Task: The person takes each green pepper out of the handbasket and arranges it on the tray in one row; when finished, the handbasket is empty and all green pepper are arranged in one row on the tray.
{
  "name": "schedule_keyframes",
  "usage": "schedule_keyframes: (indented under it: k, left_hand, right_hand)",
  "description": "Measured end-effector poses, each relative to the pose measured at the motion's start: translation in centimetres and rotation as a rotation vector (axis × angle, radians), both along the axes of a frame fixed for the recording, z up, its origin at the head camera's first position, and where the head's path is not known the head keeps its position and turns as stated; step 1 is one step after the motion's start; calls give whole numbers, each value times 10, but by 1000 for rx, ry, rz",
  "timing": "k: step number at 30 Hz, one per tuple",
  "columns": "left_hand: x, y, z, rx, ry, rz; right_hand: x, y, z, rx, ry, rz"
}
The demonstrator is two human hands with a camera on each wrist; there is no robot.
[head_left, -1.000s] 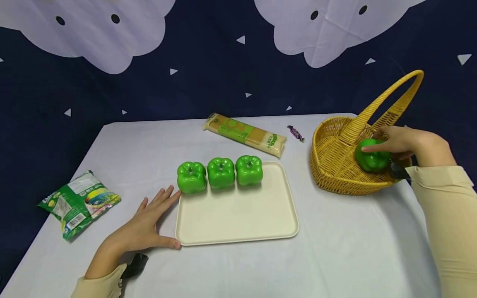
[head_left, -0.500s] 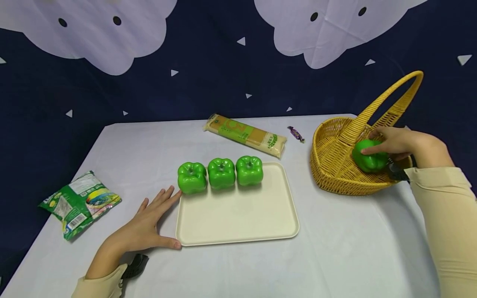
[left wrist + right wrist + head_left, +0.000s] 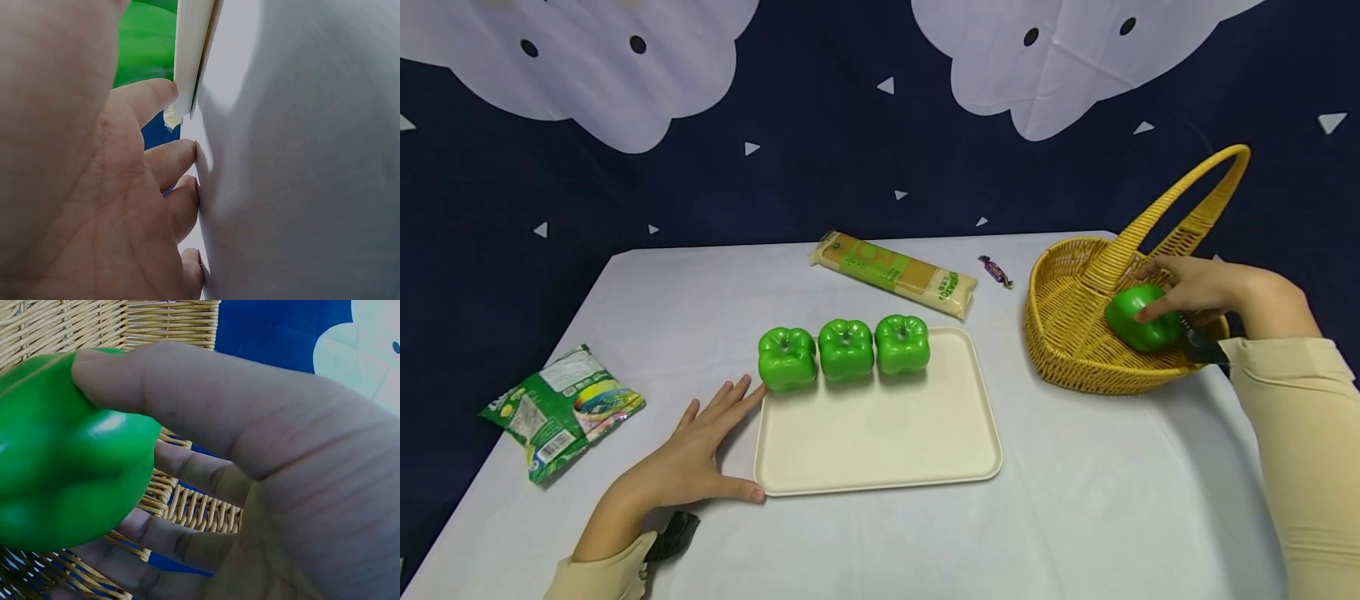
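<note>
A green bell pepper lies in the yellow wicker basket, on the right side of its handle. My right hand reaches in from the right and holds that pepper; in the right wrist view the thumb presses on its glossy skin while the other fingers lie along the far side. My left hand is spread on the table, with thumb and one fingertip at the left edge of the cream tray. Along the tray's back edge stand three more green peppers.
Behind the tray lies a long noodle-like packet, with a purple wrapped candy to its right. A green snack bag rests at the left. The basket's tall handle arches over its opening, left of my right hand.
The pepper in the basket has shifted slightly left and turned a little, with my right hand on it. My left hand stays at the tray edge.
</note>
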State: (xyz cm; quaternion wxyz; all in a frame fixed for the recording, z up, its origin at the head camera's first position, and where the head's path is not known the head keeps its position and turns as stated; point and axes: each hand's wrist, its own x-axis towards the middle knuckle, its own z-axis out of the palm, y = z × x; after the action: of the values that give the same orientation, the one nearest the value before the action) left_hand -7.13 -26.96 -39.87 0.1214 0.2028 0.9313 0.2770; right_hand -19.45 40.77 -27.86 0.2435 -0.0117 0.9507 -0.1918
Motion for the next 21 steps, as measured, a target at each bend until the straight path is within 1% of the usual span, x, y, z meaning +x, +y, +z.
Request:
schedule_keyframes:
  k: [7,18,21]
  left_hand:
    - [0,0,0,0,-1,1]
    - [-1,0,0,2,-1,-3]
    - [-1,0,0,1,4,-5]
  right_hand:
    - [0,-2,0,12,1,3]
    - [-5,-2,-5,35,64,35]
    - [-7,-3,-5,41,47,31]
